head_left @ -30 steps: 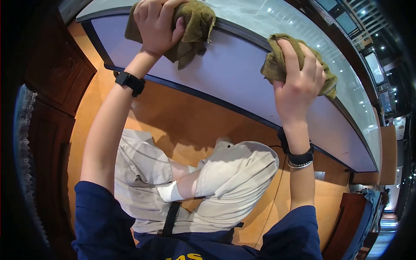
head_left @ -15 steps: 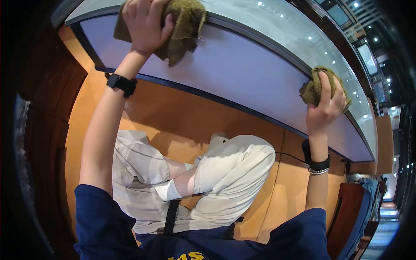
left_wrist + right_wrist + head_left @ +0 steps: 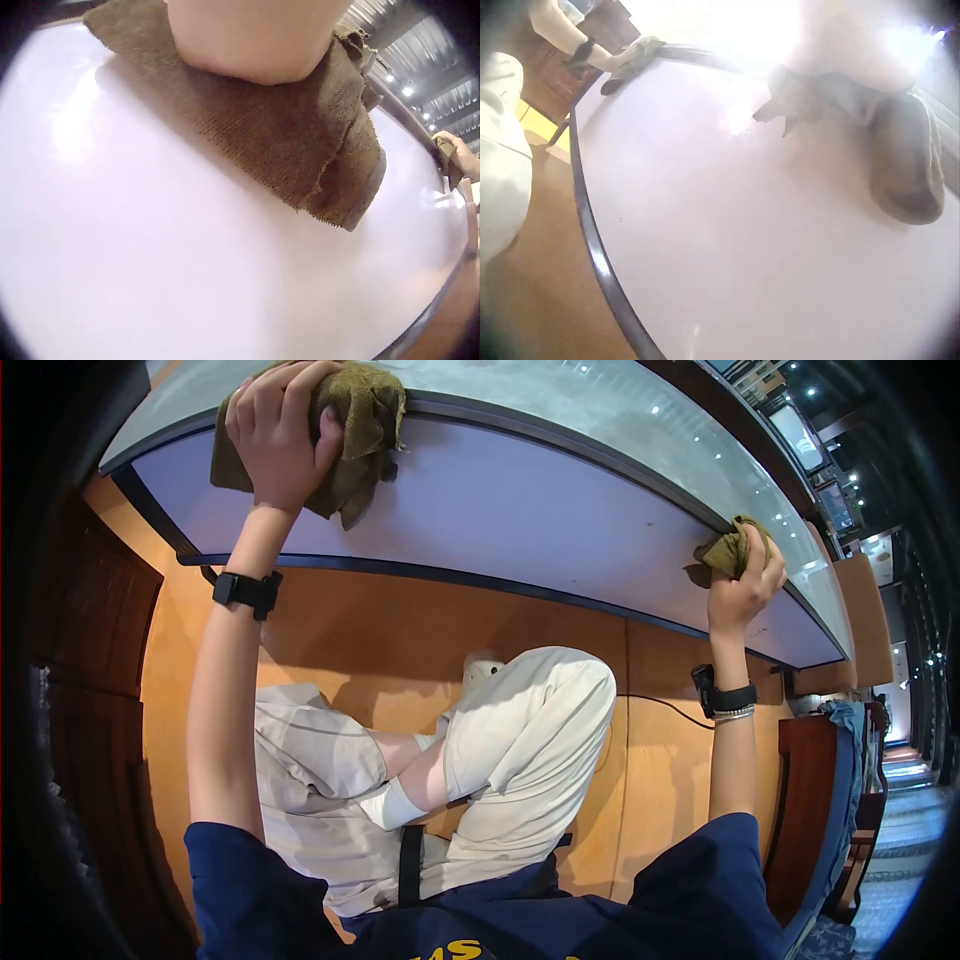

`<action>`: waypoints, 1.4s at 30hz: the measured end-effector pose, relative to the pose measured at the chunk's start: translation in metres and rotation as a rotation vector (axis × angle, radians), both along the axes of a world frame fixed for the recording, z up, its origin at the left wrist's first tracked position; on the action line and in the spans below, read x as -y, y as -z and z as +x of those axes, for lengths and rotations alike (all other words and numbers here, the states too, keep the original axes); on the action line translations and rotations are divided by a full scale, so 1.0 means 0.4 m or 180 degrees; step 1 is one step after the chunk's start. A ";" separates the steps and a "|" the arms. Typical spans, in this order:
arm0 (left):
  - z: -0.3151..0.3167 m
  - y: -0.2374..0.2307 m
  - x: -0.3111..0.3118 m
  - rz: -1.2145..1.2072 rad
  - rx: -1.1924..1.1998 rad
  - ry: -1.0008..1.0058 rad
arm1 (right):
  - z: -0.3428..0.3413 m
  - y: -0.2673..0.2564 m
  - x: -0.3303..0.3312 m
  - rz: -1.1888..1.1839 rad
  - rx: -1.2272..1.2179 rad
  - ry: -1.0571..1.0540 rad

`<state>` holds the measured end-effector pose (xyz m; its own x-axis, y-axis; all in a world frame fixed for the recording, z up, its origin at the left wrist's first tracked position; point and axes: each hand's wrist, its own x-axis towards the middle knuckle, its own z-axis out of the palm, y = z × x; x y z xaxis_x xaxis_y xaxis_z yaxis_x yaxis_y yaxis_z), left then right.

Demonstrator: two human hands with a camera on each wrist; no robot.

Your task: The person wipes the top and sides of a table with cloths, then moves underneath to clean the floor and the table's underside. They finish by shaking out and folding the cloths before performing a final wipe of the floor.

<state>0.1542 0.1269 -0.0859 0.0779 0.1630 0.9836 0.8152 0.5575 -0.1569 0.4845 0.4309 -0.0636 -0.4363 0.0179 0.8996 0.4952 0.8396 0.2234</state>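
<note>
So, a long, smooth, glossy pale panel [image 3: 520, 510] has a dark top edge [image 3: 600, 455]; a nubby, frayed olive cloth [image 3: 368, 425] drapes there, gripped in the left hand [image 3: 285, 440]. Farther along, the right hand [image 3: 748, 592] clutches a crumpled olive rag [image 3: 722, 552].

We see rough, matt cloth in the left rag [image 3: 255, 135], a smooth, glossy panel [image 3: 150, 240], shiny edging [image 3: 601, 262], cloth trousers [image 3: 530, 730] and a wooden cabinet [image 3: 95, 595].

A dark wooden cabinet [image 3: 95, 595] borders the orange floor [image 3: 190, 710], where 1 black cable [image 3: 668, 703] lies.
</note>
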 end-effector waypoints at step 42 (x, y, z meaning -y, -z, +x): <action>0.021 0.004 0.024 -0.0033 0.0260 0.0149 | -0.018 0.016 0.010 -0.0095 -0.0207 0.0101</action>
